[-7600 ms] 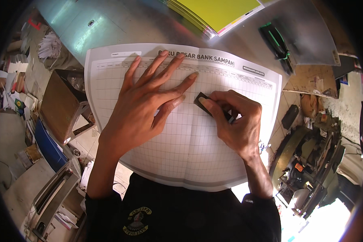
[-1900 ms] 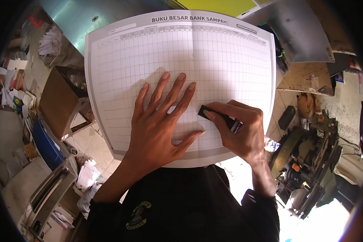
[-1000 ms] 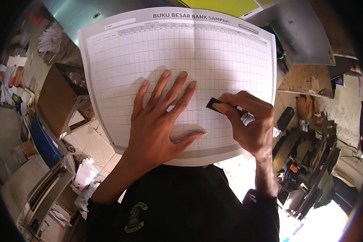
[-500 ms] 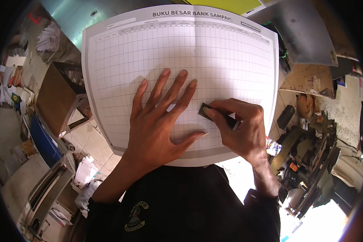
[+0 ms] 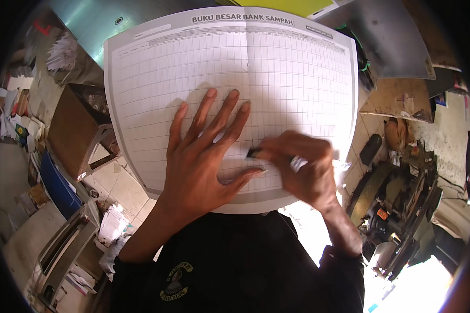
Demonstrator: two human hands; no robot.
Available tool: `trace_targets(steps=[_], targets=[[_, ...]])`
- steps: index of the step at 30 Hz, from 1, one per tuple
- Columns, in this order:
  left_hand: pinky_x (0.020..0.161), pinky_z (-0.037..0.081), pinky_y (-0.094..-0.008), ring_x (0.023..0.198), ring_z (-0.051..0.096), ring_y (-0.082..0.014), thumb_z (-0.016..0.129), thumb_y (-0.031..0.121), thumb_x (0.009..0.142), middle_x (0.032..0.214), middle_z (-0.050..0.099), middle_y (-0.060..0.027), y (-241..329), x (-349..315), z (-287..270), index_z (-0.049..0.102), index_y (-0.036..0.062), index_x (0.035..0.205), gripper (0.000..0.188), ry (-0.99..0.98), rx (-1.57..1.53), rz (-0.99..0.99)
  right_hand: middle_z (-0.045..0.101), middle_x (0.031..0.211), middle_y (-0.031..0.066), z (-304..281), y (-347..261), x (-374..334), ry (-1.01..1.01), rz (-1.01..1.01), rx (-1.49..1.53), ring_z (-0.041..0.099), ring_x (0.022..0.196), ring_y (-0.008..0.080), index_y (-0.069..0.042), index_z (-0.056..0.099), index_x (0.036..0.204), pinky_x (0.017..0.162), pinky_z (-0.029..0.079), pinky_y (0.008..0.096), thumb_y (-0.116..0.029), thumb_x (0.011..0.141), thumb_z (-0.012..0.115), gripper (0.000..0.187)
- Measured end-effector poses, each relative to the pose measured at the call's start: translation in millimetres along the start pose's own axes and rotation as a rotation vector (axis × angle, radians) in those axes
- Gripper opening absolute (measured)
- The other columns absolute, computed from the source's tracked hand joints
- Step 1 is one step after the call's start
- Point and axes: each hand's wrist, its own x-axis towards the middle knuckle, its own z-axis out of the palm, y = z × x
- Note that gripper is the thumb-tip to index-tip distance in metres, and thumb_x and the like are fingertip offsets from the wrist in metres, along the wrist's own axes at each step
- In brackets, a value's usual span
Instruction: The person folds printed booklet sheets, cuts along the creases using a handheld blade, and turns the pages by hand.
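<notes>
A large white sheet with a printed grid and grey border [image 5: 156,68] lies before me, creased down its middle. My left hand [image 5: 198,156] rests flat on it with the fingers spread. To its right, my right hand [image 5: 305,164] pinches a small dark flat block [image 5: 254,153] against the sheet, near my left thumb. Motion smears the right hand, and its fingers cover most of the block. What the block is made of I cannot tell.
Beyond the sheet are a shiny metal surface [image 5: 89,31] and a yellow-green panel [image 5: 297,6]. A dark grey sheet [image 5: 389,39] sits at the far right. Left stands a brown wooden box [image 5: 70,130]; dark machinery [image 5: 391,203] is at right, with papers [image 5: 112,224] low at left.
My right hand has slid a little toward me and to the left, taking the dark block along over the sheet. My left hand has hardly moved.
</notes>
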Motion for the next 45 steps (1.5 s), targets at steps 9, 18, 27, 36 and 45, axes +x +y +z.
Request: trace_targets(steps=[9, 18, 27, 36, 45], targets=[[0.125, 0.015, -0.0586, 0.155, 0.031, -0.0347, 0.08, 0.058, 0.08, 0.165, 0.041, -0.0107, 0.0, -0.2, 0.0, 0.049, 0.015, 0.156, 0.092, 0.006, -0.017, -0.008, 0.076, 0.086, 0.0157, -16.2, -8.6, 12.7, 0.023, 0.065, -0.107, 0.074, 0.069, 0.0233, 0.001, 0.078, 0.099, 0.061, 0.055, 0.0318, -0.001, 0.087, 0.078, 0.012], [0.126, 0.014, -0.0577, 0.155, 0.031, -0.0344, 0.079, 0.058, 0.081, 0.164, 0.041, -0.0107, -0.4, -0.6, -0.2, 0.049, 0.0148, 0.156, 0.091, 0.002, -0.028, -0.02, 0.078, 0.084, 0.0161, -13.6, -3.1, 17.3, -0.011, 0.026, -0.127, 0.075, 0.071, 0.0197, 0.003, 0.079, 0.097, 0.066, 0.057, 0.0297, -0.005, 0.087, 0.081, 0.013], [0.125, 0.013, -0.0581, 0.156, 0.03, -0.0344, 0.078, 0.059, 0.082, 0.165, 0.041, -0.0094, -0.3, 0.6, -0.8, 0.049, 0.0152, 0.156, 0.091, -0.017, -0.02, -0.017, 0.078, 0.084, 0.0157, -5.0, -14.3, 10.5, 0.032, 0.216, -0.056, 0.074, 0.07, 0.0185, 0.004, 0.078, 0.099, 0.067, 0.057, 0.028, -0.004, 0.087, 0.081, 0.015], [0.126, 0.013, -0.0577, 0.156, 0.03, -0.0347, 0.08, 0.057, 0.081, 0.165, 0.042, -0.0096, -1.8, 0.9, -0.2, 0.05, 0.0152, 0.155, 0.091, -0.014, -0.03, -0.014, 0.076, 0.081, 0.0146, -9.1, -1.9, 14.1, 0.011, 0.027, -0.076, 0.073, 0.07, 0.0199, 0.004, 0.077, 0.099, 0.063, 0.053, 0.0309, 0.004, 0.085, 0.077, 0.014], [0.126, 0.013, -0.0579, 0.156, 0.029, -0.0343, 0.083, 0.055, 0.079, 0.164, 0.042, -0.01, -2.4, 0.7, -0.4, 0.049, 0.016, 0.156, 0.092, -0.018, -0.031, -0.02, 0.075, 0.083, 0.015, -20.0, 2.0, 28.8, -0.112, -0.007, -0.054, 0.071, 0.069, 0.0203, 0.004, 0.078, 0.1, 0.064, 0.053, 0.032, 0.003, 0.085, 0.078, 0.015]])
